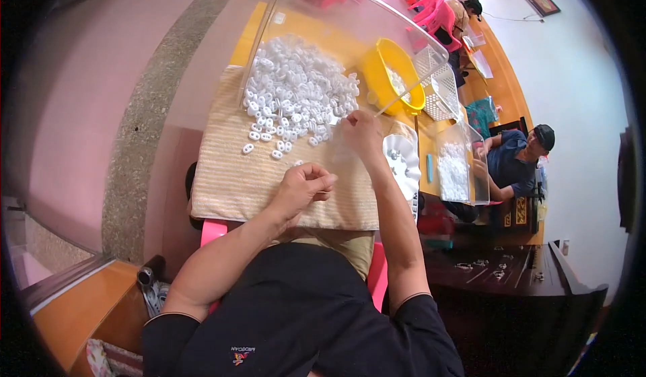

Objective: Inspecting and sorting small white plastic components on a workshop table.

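Head view: your left hand (301, 187) curls closed below the white rings (296, 94); your right hand (360, 134) pinches at their edge.

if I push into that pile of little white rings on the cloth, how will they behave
The white rings look like small, light plastic pieces, so they would probably scatter rather than move together. The ribbed beige cloth may slow sliding. They lie flat, so rolling seems unlikely.

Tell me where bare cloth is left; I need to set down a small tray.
Free: the beige cloth left of the left hand, below the white ring pile. Crowded: around the pile and the right hand.
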A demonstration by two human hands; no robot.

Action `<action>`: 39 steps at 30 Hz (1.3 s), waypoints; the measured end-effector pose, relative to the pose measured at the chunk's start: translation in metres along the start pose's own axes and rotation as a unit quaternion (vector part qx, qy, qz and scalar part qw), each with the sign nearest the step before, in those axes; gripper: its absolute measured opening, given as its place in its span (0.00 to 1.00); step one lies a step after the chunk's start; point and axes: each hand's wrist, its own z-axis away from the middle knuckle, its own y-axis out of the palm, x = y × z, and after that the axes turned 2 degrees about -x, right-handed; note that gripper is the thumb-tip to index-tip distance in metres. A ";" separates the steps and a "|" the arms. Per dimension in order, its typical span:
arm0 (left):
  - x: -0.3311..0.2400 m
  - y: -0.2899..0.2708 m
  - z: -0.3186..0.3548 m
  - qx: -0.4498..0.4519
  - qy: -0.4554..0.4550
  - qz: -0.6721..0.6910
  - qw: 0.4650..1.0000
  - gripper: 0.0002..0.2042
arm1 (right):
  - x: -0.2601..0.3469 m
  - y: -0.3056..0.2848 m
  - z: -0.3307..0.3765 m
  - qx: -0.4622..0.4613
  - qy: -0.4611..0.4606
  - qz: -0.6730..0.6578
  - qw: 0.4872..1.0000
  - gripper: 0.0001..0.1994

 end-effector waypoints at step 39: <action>0.002 -0.008 -0.002 0.003 0.011 0.071 0.997 0.07 | 0.009 -0.042 0.104 0.255 0.038 -0.527 0.810 0.10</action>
